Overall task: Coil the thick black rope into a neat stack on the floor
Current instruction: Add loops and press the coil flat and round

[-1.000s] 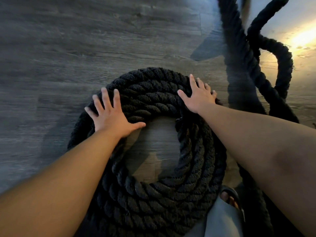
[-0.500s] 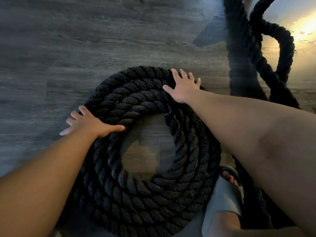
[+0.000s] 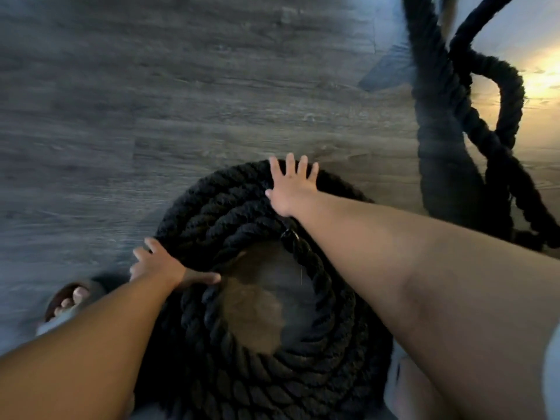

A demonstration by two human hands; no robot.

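The thick black rope lies as a round coil (image 3: 318, 353) of several stacked turns on the grey wooden floor, with bare floor showing in its centre. My right hand (image 3: 289, 184) lies flat on the far top edge of the coil, fingers spread and straight. My left hand (image 3: 163, 266) rests on the coil's left outer edge, thumb across the top turns toward the hole, fingers reaching down the outside. The loose rest of the rope (image 3: 466, 122) snakes in loops across the floor at the upper right.
The grey plank floor (image 3: 151, 116) stretches open to the left and far side. My left foot in a sandal (image 3: 69, 301) stands at the lower left beside the coil. A pale part of my leg or foot (image 3: 403, 386) shows at the lower right. Bright glare (image 3: 545, 83) marks the right edge.
My left hand has slid from the coil's top left down to its left outer edge. My right hand has shifted left along the far rim. The view has moved, and my left foot now shows.
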